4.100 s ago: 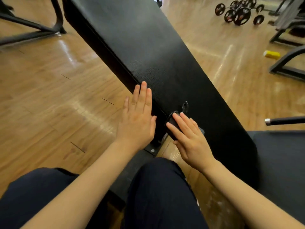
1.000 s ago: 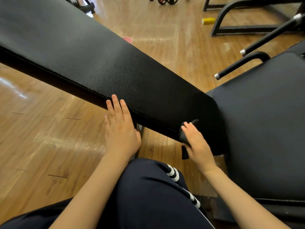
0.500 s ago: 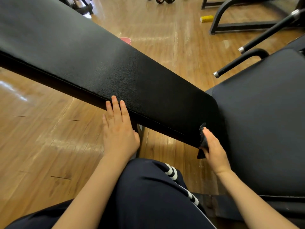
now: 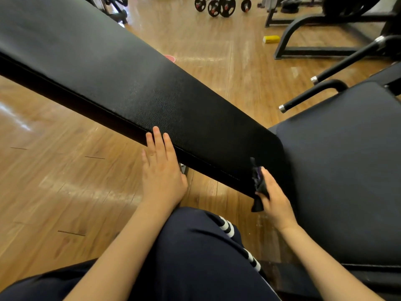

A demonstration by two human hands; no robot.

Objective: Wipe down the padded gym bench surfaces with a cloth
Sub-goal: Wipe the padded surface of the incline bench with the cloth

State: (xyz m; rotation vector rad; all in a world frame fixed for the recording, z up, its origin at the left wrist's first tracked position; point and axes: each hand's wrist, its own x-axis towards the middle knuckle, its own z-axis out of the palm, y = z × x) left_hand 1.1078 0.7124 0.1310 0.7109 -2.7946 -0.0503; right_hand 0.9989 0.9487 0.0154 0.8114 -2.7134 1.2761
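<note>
Head view: R hand [image 4: 274, 200] presses cloth [image 4: 259, 187] on bench pad [image 4: 134, 79] corner.

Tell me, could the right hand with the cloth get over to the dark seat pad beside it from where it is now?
Probably yes. The right hand holds the black cloth at the end corner of the long bench pad, and the seat pad lies right beside it with nothing between.

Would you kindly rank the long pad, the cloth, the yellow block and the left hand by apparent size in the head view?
1. Long pad
2. Left hand
3. Cloth, partly hidden by the right hand
4. Yellow block, though it lies far off, so its true size is unsure
</note>
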